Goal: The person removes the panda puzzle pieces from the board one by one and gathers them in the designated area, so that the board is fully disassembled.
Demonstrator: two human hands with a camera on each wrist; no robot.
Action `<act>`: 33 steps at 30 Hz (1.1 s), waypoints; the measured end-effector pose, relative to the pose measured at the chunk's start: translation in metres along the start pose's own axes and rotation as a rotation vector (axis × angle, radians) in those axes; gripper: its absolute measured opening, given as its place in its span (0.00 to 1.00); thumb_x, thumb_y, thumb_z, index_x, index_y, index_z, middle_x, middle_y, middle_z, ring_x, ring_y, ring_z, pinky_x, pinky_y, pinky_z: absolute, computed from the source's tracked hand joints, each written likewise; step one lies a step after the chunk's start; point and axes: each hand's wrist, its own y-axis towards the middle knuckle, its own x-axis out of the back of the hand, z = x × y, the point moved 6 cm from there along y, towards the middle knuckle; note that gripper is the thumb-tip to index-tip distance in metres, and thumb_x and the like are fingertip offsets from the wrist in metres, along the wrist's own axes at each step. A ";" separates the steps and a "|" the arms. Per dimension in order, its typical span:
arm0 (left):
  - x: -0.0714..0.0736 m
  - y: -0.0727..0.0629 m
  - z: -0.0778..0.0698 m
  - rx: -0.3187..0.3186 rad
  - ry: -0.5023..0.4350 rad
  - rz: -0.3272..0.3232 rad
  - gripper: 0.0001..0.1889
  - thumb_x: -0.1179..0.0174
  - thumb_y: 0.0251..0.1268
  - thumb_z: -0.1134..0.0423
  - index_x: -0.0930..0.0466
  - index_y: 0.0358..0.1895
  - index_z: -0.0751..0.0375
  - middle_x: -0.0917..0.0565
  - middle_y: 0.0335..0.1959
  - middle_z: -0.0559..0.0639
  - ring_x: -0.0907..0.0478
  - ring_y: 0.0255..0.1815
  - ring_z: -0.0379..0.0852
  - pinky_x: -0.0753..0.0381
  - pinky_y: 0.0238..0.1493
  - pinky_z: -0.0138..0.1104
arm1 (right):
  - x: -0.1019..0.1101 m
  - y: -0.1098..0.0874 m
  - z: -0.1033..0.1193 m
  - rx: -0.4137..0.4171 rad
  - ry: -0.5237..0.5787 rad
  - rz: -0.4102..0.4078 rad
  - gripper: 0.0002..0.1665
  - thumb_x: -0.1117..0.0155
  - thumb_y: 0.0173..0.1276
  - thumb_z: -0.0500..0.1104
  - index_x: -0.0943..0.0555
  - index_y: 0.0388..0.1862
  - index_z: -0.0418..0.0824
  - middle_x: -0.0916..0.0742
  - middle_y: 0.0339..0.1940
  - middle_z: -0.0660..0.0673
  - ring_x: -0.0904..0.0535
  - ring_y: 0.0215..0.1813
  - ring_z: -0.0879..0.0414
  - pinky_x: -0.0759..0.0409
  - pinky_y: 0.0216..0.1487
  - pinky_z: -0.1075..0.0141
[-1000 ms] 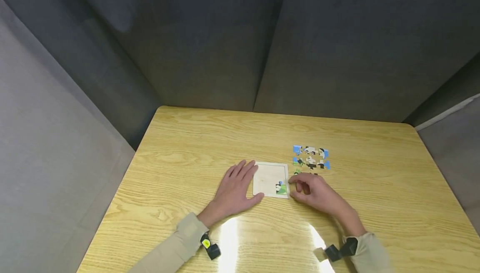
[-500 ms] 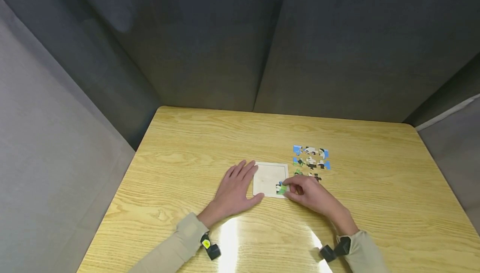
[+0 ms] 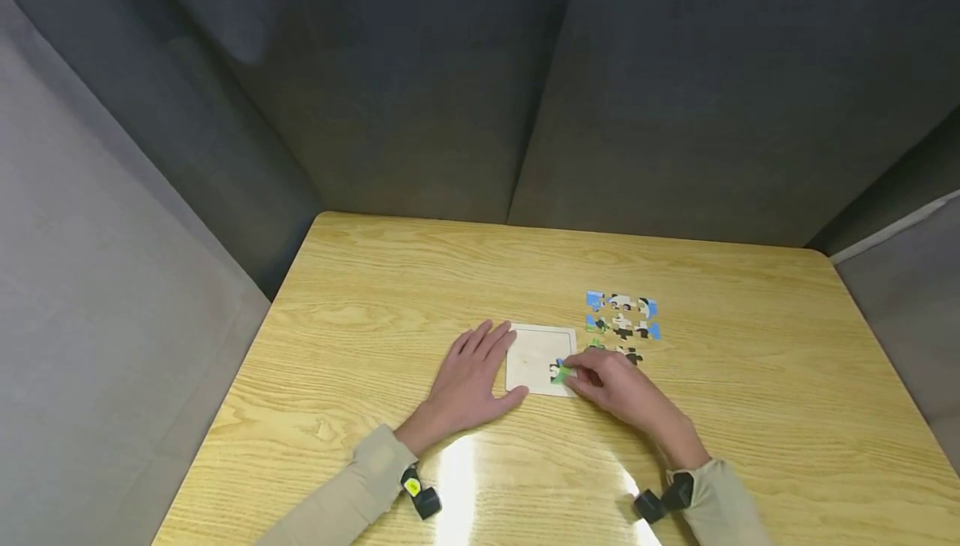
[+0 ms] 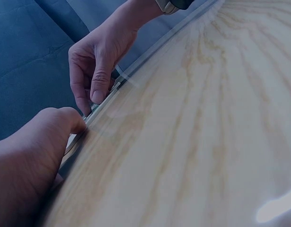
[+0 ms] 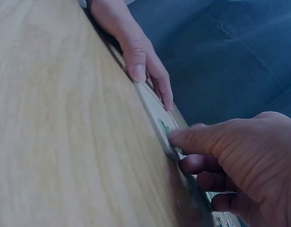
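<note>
A pale square puzzle tray (image 3: 531, 353) lies flat on the table. My left hand (image 3: 467, 381) rests with spread, straight fingers along its left side, fingertips and thumb at the edge. In the tray's lower right part is a green, white and black jigsaw piece (image 3: 556, 373). The thumb and forefinger of my right hand (image 3: 621, 386) pinch this piece at its right side, partly covering it. In the right wrist view the thumb presses close over the green piece (image 5: 164, 126), while the other fingers curl beyond the tray's edge.
Several loose panda jigsaw pieces (image 3: 622, 326) lie in rows right of the tray, the nearest row partly behind my right hand. The wood-grain table (image 3: 390, 296) ends at a dark grey partition (image 3: 420, 112). Bright reflections show near the front.
My right hand has moved left from beside the tray onto the jigsaw piece and taken hold of it. The piece has shifted slightly up and left. My left hand stays put.
</note>
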 end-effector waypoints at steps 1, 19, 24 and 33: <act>0.000 0.000 0.000 -0.001 0.001 0.000 0.47 0.59 0.72 0.25 0.47 0.85 0.49 0.46 0.86 0.45 0.52 0.86 0.51 0.48 0.82 0.51 | 0.000 0.000 0.000 0.004 -0.013 -0.011 0.14 0.25 0.69 0.42 0.11 0.52 0.40 0.23 0.25 0.60 0.30 0.27 0.66 0.28 0.30 0.69; -0.001 0.001 -0.001 -0.010 0.001 -0.004 0.47 0.60 0.72 0.24 0.46 0.85 0.50 0.46 0.85 0.46 0.51 0.86 0.52 0.48 0.82 0.51 | -0.001 -0.011 0.012 0.079 -0.167 -0.040 0.14 0.27 0.71 0.43 0.12 0.52 0.39 0.19 0.30 0.59 0.29 0.30 0.68 0.23 0.35 0.67; -0.001 0.001 0.001 -0.005 0.004 0.002 0.47 0.60 0.72 0.24 0.47 0.85 0.49 0.47 0.86 0.45 0.52 0.86 0.52 0.49 0.82 0.51 | -0.002 -0.014 0.014 0.058 -0.061 0.017 0.15 0.25 0.69 0.44 0.13 0.51 0.41 0.24 0.27 0.60 0.31 0.28 0.67 0.28 0.32 0.70; -0.002 0.000 0.002 0.006 0.000 0.005 0.47 0.60 0.71 0.24 0.47 0.85 0.49 0.47 0.86 0.45 0.53 0.86 0.51 0.49 0.82 0.50 | -0.003 -0.013 0.007 0.010 0.091 0.083 0.17 0.20 0.60 0.38 0.17 0.45 0.39 0.20 0.29 0.53 0.30 0.26 0.66 0.25 0.31 0.69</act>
